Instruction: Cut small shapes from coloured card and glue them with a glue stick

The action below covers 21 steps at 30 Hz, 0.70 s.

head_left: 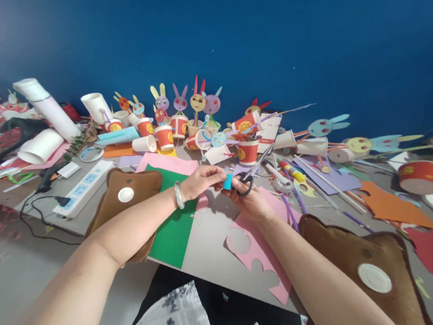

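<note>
In the head view my left hand (204, 180) pinches the left side of a small blue piece of paper (228, 181). My right hand (246, 200) is closed round the black handles of a pair of scissors (246, 183), and its fingertips also touch the blue paper. The scissor blades point up and away from me. Below my hands lie a green sheet (174, 225) on the left and a pink sheet with round cut-outs (265, 246) on the right.
Several paper cups (248, 151) with paper rabbit heads (198, 102) line the back. A white power strip (83, 189) and a brown cushion-like pad (130, 194) lie left. Another brown pad (370, 253) and orange paper (395, 205) are right. A glue tube (295, 171) lies beyond my right hand.
</note>
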Available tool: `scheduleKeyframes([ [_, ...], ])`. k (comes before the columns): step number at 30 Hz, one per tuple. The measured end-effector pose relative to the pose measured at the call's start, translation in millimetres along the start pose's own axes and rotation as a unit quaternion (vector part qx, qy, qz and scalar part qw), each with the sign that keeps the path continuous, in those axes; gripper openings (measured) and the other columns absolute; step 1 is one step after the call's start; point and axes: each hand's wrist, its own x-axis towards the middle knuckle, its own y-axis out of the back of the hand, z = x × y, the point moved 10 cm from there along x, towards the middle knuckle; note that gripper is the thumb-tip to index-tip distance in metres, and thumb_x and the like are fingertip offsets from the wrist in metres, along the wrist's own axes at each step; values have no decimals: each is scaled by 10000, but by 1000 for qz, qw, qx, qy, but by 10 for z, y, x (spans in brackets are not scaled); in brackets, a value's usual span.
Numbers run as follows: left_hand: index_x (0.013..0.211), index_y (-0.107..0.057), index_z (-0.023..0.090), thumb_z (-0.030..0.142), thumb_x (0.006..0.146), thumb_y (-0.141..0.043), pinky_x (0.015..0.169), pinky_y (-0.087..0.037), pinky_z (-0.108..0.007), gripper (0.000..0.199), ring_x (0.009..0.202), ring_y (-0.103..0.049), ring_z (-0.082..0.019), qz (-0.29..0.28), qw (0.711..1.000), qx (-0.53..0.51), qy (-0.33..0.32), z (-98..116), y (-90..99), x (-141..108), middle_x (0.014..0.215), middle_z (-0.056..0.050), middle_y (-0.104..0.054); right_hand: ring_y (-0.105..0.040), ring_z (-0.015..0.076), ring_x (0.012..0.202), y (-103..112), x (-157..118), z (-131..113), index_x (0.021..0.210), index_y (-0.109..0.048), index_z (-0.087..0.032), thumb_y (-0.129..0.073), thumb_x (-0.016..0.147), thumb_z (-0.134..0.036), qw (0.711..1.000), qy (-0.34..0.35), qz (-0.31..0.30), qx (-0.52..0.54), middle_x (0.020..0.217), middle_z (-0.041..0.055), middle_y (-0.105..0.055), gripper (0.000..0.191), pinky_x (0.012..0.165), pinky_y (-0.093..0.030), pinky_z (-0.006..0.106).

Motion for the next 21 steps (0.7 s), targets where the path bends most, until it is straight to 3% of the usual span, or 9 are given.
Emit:
scheduleKeyframes([
  [11, 761, -606, 126, 521, 746, -706, 569, -420, -227, 407, 564, -514, -79, 5, 1000, 15, -10, 40, 0, -3, 615, 12, -567, -574, 175, 677, 22, -4, 1, 665, -637, -220, -782, 669, -388, 999, -2, 18, -39, 708, 11, -633, 222, 678, -483, 341],
  [14, 772, -597, 130, 516, 770, -684, 564, -410, -222, 395, 556, -511, -75, 14, 998, 47, -26, 93, 16, -9, 609, 16, -565, -541, 156, 616, 122, -8, -14, 688, -648, -226, -772, 675, -368, 995, 14, 56, -81, 674, -5, -615, 189, 633, -466, 327],
  [17, 794, -586, 133, 534, 789, -652, 532, -382, -215, 406, 519, -480, -66, 38, 997, 67, -21, 118, 54, -16, 570, 35, -526, -497, 138, 570, 208, -44, -136, 667, -646, -220, -775, 655, -360, 977, 62, 113, -171, 626, -18, -588, 190, 583, -428, 304],
  [21, 874, -577, 130, 545, 721, -709, 500, -350, -205, 461, 502, -452, -51, 40, 996, 79, 12, 69, 37, -25, 607, 47, -521, -483, 132, 580, 130, -113, -330, 633, -631, -200, -771, 647, -343, 940, 136, 140, -279, 613, -18, -578, 200, 587, -400, 292],
])
